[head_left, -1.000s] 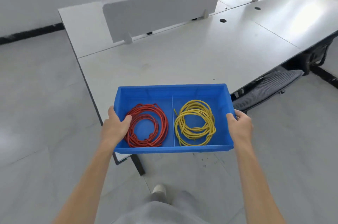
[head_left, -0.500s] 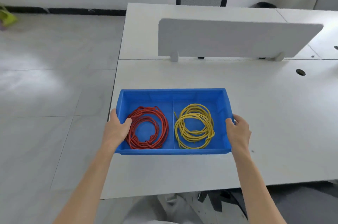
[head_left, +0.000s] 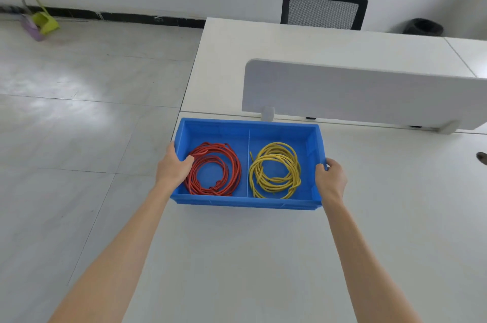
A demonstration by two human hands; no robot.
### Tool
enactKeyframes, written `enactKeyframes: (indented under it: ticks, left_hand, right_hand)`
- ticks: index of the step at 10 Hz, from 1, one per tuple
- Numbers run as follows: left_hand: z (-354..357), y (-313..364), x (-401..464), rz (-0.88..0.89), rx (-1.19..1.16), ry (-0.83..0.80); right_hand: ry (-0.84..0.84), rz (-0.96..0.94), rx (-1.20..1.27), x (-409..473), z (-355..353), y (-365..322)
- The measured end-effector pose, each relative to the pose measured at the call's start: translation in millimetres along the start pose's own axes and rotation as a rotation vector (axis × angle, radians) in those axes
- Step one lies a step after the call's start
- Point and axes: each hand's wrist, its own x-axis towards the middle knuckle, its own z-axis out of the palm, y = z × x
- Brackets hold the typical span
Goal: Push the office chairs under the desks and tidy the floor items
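Note:
A blue plastic bin [head_left: 245, 202] sits over the left end of the white desk [head_left: 237, 270], close to the divider panel. A thin wall splits it in two. A red cable coil [head_left: 213, 168] lies in the left half and a yellow cable coil [head_left: 275, 171] in the right half. My left hand [head_left: 172, 168] grips the bin's left wall, thumb inside. My right hand [head_left: 330, 180] grips the right wall. A black mesh office chair [head_left: 322, 10] stands tucked in at the far side of the desks.
A white divider panel [head_left: 355, 93] stands across the desk behind the bin. A green dustpan and broom [head_left: 43, 23] lean at the far left wall. A black waste bin [head_left: 423, 26] sits at the far right. Grey tiled floor [head_left: 66, 125] spreads to the left.
The bin has travelled from beyond the desk's front edge to deep over the desktop near the divider. Both hands kept their grip, arms now stretched forward.

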Motion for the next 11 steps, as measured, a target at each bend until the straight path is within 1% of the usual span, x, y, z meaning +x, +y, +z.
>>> enactKeyframes:
  ticks: [2, 4, 5, 6, 7, 8, 9, 10, 11]
  left_hand:
    - [11.5, 25.1, 47.2, 0.022, 0.028, -0.024]
    - [22.8, 31.4, 82.3, 0.039, 0.084, -0.027]
    - [30.5, 30.1, 92.6, 0.039, 0.120, -0.009]
    - [39.1, 24.0, 95.5, 0.043, 0.167, 0.009]
    - [48.1, 14.8, 99.5, 0.074, 0.212, 0.067]
    - [52.1, 11.1, 102.3, 0.073, 0.218, 0.090]
    - [51.5, 13.4, 100.3, 0.071, 0.251, 0.054]
    - [45.1, 13.4, 98.3, 0.187, 0.454, 0.075]
    - [45.5, 5.0, 86.0, 0.407, 0.565, 0.156]
  right_hand:
    - [0.006, 0.018, -0.031, 47.9, 23.1, -8.6]
    - [-0.012, 0.047, -0.017, 77.6, 41.0, -14.1]
    - [-0.008, 0.079, -0.021, 87.6, 49.7, -12.4]
    - [-0.010, 0.078, -0.053, 90.7, 56.6, -4.3]
    - [0.012, 0.068, -0.060, 91.6, 60.3, 2.8]
    - [0.012, 0.043, -0.084, 92.5, 60.0, 6.1]
    - [-0.052, 0.042, -0.127, 90.8, 53.7, -0.4]
    - [-0.112, -0.068, -0.288, 87.3, 48.4, -4.3]
    - [-0.044, -0.314, -0.353, 69.4, 53.4, 9.2]
